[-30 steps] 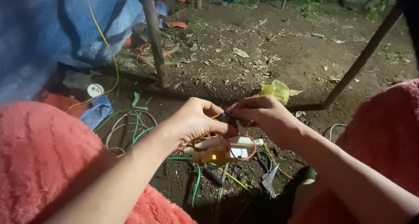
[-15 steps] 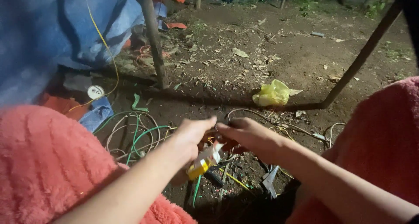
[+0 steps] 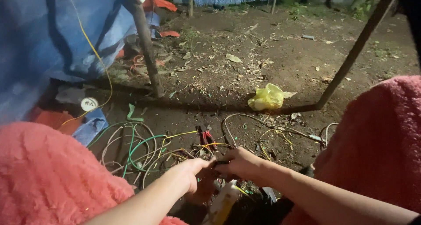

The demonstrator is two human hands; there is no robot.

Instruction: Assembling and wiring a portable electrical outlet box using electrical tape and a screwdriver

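Your left hand (image 3: pixel 189 172) and right hand (image 3: pixel 239 162) both pinch closed on a small dark piece (image 3: pixel 220 165) near the tangled wires (image 3: pixel 131 148); grip firmly; work close.

Upper left: a blue tarp (image 3: pixel 39 45) with a yellow cord (image 3: pixel 94 54) hanging down. Middle right: a crumpled yellow bag (image 3: pixel 266 98) on the dirt. Left of middle: a thin brown pole (image 3: pixel 147 49). Lower left: loops of green and white wires (image 3: pixel 131 148).

Both arms reach forward, left hand (image 3: pixel 189 174) and right hand (image 3: pixel 239 162) meeting, fingers curled together.
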